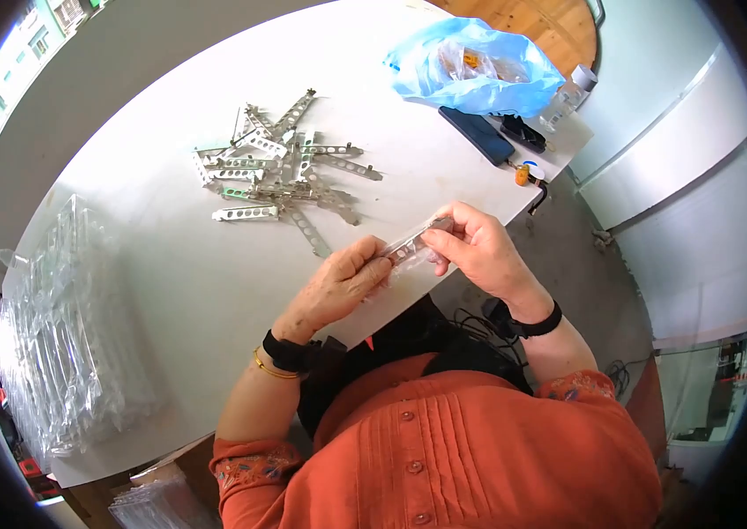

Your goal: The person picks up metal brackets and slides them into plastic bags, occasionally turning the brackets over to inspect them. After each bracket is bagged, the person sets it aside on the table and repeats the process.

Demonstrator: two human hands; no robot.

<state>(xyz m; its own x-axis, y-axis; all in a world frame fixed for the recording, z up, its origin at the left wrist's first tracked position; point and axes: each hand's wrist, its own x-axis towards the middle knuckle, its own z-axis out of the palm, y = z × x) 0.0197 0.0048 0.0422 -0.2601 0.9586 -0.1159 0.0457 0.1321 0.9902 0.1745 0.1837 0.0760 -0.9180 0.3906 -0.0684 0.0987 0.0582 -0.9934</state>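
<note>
My left hand [338, 284] is closed around the near end of a clear plastic sleeve [388, 280]. Inside or against that sleeve lies a perforated metal bracket [407, 250], a flat strip with round holes. My right hand [482, 253] pinches the bracket's other end between thumb and fingers. Both hands are above the table's near edge, in front of my body. Beyond them a loose pile of similar metal brackets [254, 163] lies on the white table [188, 300]. Whether the bracket is fully inside the sleeve is hidden by my fingers.
Clear plastic packets [56, 317] are heaped at the table's left. At the far right are a blue plastic bag [515, 84], a dark phone [477, 135], a black case [523, 133] and a clear bottle [565, 104]. More clear packets [166, 504] sit below the table's edge.
</note>
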